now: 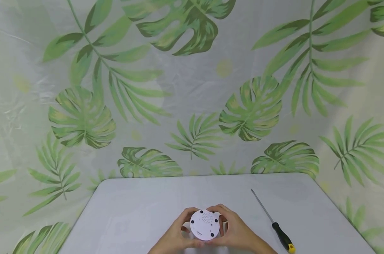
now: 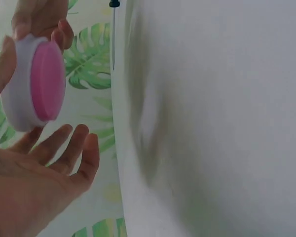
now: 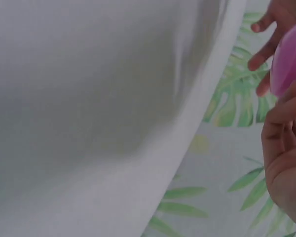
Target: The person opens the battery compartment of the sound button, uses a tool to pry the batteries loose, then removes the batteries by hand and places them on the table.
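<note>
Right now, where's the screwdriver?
In the head view, the screwdriver lies on the right side of the table, just right of the right hand on the disc, tip toward the far edge.

So the table [image 1: 141,204] was up front, with the backdrop sheet [image 1: 192,91] hanging behind its far edge and showing past both sides too. Round device [image 1: 205,225] sat near the middle, over the near half of the tabletop, between the two hands: left hand [image 1: 177,233] on its left side, right hand [image 1: 234,231] on its right. Off to the right of those was a screwdriver [image 1: 275,227] lying on the table at a slant, tip toward the far edge, handle nearest the person.
</note>
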`<action>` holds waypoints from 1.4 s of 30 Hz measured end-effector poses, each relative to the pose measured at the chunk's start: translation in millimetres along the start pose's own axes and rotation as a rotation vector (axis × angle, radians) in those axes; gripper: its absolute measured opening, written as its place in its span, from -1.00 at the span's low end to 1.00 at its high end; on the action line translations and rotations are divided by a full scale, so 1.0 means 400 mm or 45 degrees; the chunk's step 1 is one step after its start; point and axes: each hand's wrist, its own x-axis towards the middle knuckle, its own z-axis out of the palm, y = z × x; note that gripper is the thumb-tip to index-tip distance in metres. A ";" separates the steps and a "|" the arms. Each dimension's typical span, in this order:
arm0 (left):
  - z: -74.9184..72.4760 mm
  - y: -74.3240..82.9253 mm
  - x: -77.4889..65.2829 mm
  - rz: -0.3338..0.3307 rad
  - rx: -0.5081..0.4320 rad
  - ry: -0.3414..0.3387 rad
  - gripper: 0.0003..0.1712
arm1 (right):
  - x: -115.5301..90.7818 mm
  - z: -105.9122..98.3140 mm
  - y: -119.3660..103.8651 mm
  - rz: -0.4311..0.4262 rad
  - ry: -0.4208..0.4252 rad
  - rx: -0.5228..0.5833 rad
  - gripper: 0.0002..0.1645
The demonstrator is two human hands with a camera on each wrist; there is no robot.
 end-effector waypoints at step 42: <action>0.034 -0.002 0.008 0.018 0.039 0.225 0.03 | 0.015 -0.028 -0.025 0.036 -0.039 -0.148 -0.06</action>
